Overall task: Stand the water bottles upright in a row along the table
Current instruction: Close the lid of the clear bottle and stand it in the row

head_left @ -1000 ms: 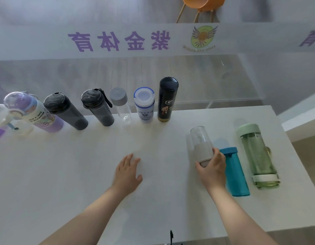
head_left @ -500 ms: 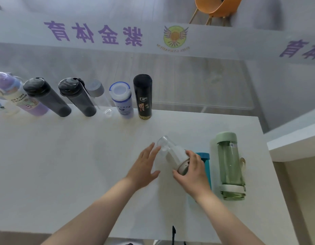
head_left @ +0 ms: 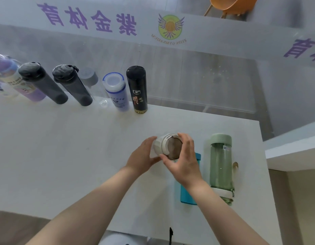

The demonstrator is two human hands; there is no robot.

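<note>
Both my hands hold a small clear bottle with a white sleeve (head_left: 168, 146) above the white table (head_left: 64, 156), its brown end turned toward me. My left hand (head_left: 144, 157) cups its left side and my right hand (head_left: 184, 160) grips its end from the right. Several bottles stand upright in a row along the table's far edge, ending with a blue-rimmed bottle (head_left: 116, 91) and a black flask (head_left: 138, 89). A teal bottle (head_left: 188, 191) lies flat, partly under my right wrist. A green bottle (head_left: 221, 165) lies beside it to the right.
A glass partition with purple lettering (head_left: 86, 18) runs behind the table's far edge. The table's right edge (head_left: 266, 174) is just past the green bottle. An orange chair (head_left: 230, 4) shows beyond the glass. Bare tabletop lies right of the black flask.
The white-sleeved bottle was lifted off the table by my right hand and tipped over. My left hand came off the table and now holds the bottle's side.
</note>
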